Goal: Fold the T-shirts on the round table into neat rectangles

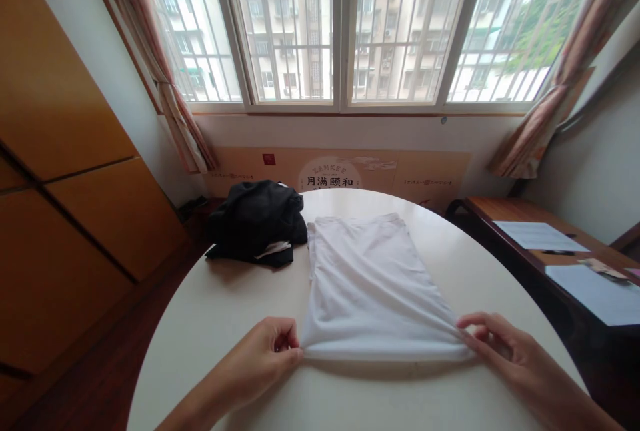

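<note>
White garment [380, 291] lying flat on a round white worktop [200, 357], its near edge drawn taut between both hands. Left hand [253, 357]: grip clamped, with fingers [286, 332] and thumb pinching the near left corner of the cloth. Right hand [515, 351]: grip likewise clamped, with fingertips [465, 324] pinching the near right corner. Black garment [255, 224], bunched in a heap, on the far left of the worktop, just beside the white one. Beyond the far edge, a printed beige panel [340, 174] below a barred window [340, 31]. At right, a wooden desk [505, 214] bearing sheets of paper [540, 235]; at left, an orange wooden cabinet [65, 151].
</note>
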Motion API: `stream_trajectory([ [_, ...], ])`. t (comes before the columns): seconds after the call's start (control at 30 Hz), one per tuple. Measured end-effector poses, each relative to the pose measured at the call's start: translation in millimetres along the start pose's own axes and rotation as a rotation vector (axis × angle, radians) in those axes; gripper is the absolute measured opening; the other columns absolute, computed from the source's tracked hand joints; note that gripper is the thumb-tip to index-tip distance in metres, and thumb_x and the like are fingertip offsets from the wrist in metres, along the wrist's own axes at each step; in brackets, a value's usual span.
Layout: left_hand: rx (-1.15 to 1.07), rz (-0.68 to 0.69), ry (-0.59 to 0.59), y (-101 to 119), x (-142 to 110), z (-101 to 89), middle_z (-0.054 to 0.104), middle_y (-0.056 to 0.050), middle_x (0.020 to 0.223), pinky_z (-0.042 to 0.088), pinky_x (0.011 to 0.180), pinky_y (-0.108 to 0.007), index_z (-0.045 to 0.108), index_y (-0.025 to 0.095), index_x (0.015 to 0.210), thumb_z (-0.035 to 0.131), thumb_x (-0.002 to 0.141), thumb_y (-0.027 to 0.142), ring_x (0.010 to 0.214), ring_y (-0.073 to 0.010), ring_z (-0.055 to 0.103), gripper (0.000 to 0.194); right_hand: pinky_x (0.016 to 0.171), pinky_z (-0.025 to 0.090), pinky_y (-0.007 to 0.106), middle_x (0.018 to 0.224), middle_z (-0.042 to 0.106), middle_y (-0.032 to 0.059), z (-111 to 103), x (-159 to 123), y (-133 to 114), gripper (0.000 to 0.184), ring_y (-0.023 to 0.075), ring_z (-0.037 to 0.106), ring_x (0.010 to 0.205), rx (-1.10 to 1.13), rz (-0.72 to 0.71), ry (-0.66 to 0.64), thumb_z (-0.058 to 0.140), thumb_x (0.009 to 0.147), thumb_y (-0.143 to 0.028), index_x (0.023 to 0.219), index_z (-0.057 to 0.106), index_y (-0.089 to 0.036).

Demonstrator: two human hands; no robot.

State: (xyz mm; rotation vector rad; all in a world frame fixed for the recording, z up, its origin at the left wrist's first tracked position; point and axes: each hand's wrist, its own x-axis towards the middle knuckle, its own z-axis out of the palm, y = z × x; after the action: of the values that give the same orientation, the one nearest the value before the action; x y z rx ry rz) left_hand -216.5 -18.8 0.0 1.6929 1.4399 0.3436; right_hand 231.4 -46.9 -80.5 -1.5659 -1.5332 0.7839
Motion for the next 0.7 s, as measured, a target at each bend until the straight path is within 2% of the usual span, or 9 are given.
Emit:
stream_trajectory([
  [0.13,0.153,-0.003,0.046,12,-6,-1.6,0.056,0.002,0.072,0.033,0.063,-0.028,0.056,0.02,0.076,0.056,0.085,0.044,0.071,-0.0169,0.051,0.026,0.07,0.061,0.045,0.087,0.071,0.0106,-2,6,-15,0.028,0.0311,0.07,0.08,-0.19,-0.161,-0.063,0.065,0.088,-0.064,0.09,0.077,-0.039],
  [0.23,0.195,-0.017,0.15,21,5,-0.3,0.064,-0.001,0.079,0.036,0.066,-0.029,0.06,0.019,0.081,0.054,0.089,0.056,0.075,-0.0197,0.057,0.038,0.093,0.057,0.056,0.107,0.074,0.0128,4,17,-39,0.028,0.0352,0.069,0.104,-0.369,-0.345,0.029,0.063,0.094,-0.056,0.099,0.075,-0.032],
  [0.3,0.197,0.025,0.205,22,16,0.7,0.066,-0.001,0.08,0.037,0.068,-0.029,0.06,0.02,0.083,0.054,0.09,0.053,0.076,-0.0199,0.058,0.035,0.107,0.049,0.06,0.123,0.072,0.0139,15,26,-58,0.03,0.0355,0.064,0.122,-0.442,-0.443,0.058,0.057,0.1,-0.05,0.113,0.073,-0.027],
  [0.37,0.206,0.079,0.22,21,24,1.0,0.064,0.0,0.077,0.036,0.068,-0.029,0.056,0.021,0.079,0.054,0.09,0.045,0.074,-0.0186,0.057,0.026,0.115,0.045,0.059,0.141,0.065,0.015,30,36,-74,0.039,0.0341,0.056,0.137,-0.489,-0.505,-0.013,0.051,0.105,-0.047,0.132,0.068,-0.025],
  [0.47,0.226,0.072,0.217,14,24,1.2,0.055,0.003,0.068,0.03,0.063,-0.028,0.044,0.022,0.07,0.051,0.09,0.032,0.068,-0.0159,0.051,0.023,0.123,0.035,0.058,0.164,0.045,0.0152,53,47,-85,0.058,0.0333,0.038,0.154,-0.584,-0.53,-0.232,0.045,0.108,-0.052,0.158,0.049,-0.023],
  [0.57,0.333,-0.004,0.248,11,17,2.8,0.048,0.004,0.064,0.023,0.06,-0.03,0.037,0.023,0.068,0.047,0.089,0.022,0.063,-0.0154,0.045,0.024,0.126,0.023,0.066,0.172,0.028,0.0145,67,51,-83,0.066,0.0369,0.022,0.16,-0.681,-0.526,-0.418,0.043,0.107,-0.058,0.166,0.036,-0.029],
  [0.63,0.387,-0.031,0.281,12,14,4.6,0.051,0.003,0.065,0.022,0.061,-0.031,0.041,0.023,0.071,0.043,0.094,0.022,0.064,-0.0164,0.047,0.023,0.124,0.018,0.071,0.174,0.021,0.0142,71,49,-82,0.067,0.0396,0.015,0.16,-0.72,-0.518,-0.458,0.043,0.107,-0.061,0.167,0.032,-0.033],
  [0.7,0.375,-0.019,0.313,17,15,6.1,0.058,0.002,0.07,0.025,0.063,-0.03,0.049,0.023,0.079,0.043,0.1,0.031,0.067,-0.0179,0.052,0.023,0.123,0.016,0.073,0.174,0.018,0.0143,73,45,-84,0.069,0.0411,0.011,0.161,-0.738,-0.491,-0.455,0.043,0.105,-0.063,0.167,0.028,-0.036],
])
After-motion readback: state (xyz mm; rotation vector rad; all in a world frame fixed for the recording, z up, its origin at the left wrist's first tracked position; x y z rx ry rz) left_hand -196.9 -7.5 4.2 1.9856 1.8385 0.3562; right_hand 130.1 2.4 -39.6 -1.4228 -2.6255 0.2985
